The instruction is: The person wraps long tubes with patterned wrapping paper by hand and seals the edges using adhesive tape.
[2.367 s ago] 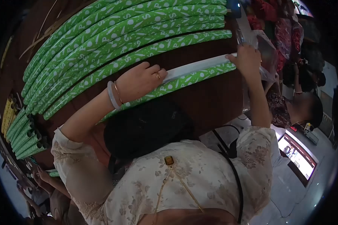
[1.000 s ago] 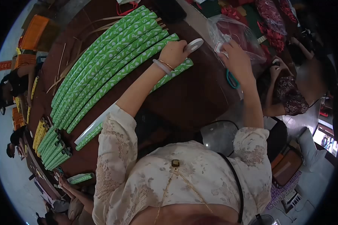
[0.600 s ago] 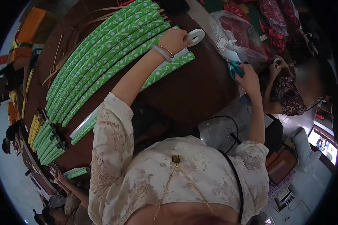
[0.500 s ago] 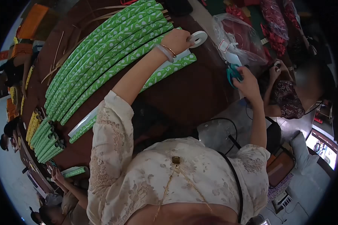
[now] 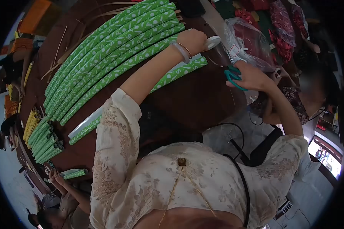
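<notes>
My left hand (image 5: 193,42) is closed on a roll of white tape (image 5: 212,42), which juts out at its right side. Teal-handled scissors (image 5: 236,78) are in my right hand (image 5: 252,76), their blades too small to make out clearly. Below my left hand lies a partly rolled green patterned sheet (image 5: 187,71) with a white edge strip; my left forearm crosses over it. Several long green patterned tubes (image 5: 118,49) lie side by side on the brown table (image 5: 202,103), up and left of my left arm.
A clear plastic bag (image 5: 248,42) with a white tag is beyond my right hand. Shorter green rolls (image 5: 46,141) and yellow rolls (image 5: 31,124) are at the left. A co-worker (image 5: 313,87) sits at the right; other people are at the left edge. Red wrapped bundles (image 5: 283,30) stand upper right.
My left hand has left the sheet and taken the tape roll. My right hand took up the scissors beside the bag, and its elbow has since swung outward.
</notes>
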Demonstrator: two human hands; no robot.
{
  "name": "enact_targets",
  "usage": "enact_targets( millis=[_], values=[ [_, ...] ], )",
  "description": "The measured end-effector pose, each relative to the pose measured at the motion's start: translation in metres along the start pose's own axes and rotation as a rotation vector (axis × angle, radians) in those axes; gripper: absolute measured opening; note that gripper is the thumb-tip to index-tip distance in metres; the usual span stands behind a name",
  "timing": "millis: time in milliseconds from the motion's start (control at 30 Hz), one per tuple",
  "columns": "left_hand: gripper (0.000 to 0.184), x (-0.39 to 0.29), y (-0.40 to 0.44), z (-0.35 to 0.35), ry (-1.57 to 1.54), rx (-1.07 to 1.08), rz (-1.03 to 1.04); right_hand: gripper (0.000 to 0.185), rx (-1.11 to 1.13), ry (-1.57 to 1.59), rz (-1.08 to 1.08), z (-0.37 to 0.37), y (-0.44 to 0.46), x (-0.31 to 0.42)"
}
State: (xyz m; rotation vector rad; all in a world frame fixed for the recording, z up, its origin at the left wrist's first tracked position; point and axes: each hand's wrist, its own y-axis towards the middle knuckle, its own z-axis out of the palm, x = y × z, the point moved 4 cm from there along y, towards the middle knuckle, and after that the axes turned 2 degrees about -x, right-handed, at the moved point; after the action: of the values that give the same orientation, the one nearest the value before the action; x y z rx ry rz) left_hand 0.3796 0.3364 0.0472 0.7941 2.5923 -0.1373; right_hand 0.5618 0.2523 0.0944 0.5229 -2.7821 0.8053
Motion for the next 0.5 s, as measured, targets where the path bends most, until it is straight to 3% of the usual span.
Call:
enact_targets(
  millis=[200,500],
  values=[
    [0.026,0.0,0.004,0.002,0.066,0.019,-0.012,0.048,0.094,0.113,0.05,-0.009,0.027,-0.006],
    [0.029,-0.001,0.007,0.005,0.082,0.035,-0.016,0.05,0.153,0.119,0.052,-0.002,0.055,-0.013]
  ],
)
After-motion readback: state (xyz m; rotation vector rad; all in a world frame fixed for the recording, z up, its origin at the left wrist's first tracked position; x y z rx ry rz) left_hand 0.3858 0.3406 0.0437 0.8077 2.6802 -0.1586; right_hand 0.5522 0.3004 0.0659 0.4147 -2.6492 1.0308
